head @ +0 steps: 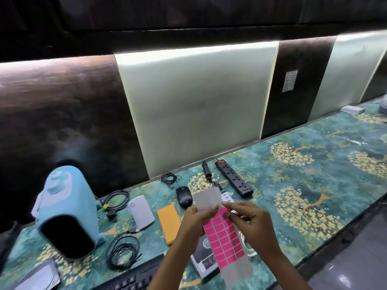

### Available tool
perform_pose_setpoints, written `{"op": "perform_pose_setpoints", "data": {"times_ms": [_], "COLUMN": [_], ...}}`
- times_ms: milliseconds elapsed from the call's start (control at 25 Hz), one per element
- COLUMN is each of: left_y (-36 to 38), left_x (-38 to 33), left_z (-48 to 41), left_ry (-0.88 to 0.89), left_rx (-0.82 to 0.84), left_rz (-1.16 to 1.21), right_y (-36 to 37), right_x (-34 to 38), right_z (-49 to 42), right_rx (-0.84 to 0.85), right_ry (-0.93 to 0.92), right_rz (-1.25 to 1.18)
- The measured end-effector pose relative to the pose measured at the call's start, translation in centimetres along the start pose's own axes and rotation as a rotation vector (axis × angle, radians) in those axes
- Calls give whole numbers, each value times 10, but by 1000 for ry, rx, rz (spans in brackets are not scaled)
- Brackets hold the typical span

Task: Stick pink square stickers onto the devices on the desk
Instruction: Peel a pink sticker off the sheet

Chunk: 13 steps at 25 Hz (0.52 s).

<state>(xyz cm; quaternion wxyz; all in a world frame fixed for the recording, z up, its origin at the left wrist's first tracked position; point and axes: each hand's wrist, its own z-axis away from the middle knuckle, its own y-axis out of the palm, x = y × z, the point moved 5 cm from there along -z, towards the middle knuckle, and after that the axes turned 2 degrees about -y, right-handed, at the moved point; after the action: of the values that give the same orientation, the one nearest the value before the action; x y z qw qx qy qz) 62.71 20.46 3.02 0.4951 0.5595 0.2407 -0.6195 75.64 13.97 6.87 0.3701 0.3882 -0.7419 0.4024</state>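
A sheet of pink square stickers [223,237], set in a grid on grey backing that is bare at top and bottom, stands tilted at lower centre of the frame, pinched near its top by the left hand [192,218] and right hand [249,220]. Just behind it lies a black mouse [183,196], with a black power strip [233,177] to its upper right. Further left are a white power bank [140,212] and a light-blue domed device [67,212]. A black keyboard [134,277] lies at the bottom edge.
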Motion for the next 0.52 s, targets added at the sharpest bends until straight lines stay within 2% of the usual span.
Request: {"op": "perform_pose_setpoints", "data": {"times_ms": [120, 280, 400, 520], "left_y": [7, 21, 33, 40], "left_x": [2, 16, 23, 30], "left_z": [-43, -81, -106, -141], "left_ry": [-24, -140, -206, -233], "left_rx": [-22, -115, -151, -287], "left_rz": [9, 59, 36, 86], "right_y": [-9, -20, -30, -38], "right_x": [-30, -62, -85, -114], "right_z": [-25, -45, -67, -95], "right_rx": [-66, -105, -58, 54], "right_ry": [-31, -33, 67, 183], "right_rz": [16, 96, 33, -146]}}
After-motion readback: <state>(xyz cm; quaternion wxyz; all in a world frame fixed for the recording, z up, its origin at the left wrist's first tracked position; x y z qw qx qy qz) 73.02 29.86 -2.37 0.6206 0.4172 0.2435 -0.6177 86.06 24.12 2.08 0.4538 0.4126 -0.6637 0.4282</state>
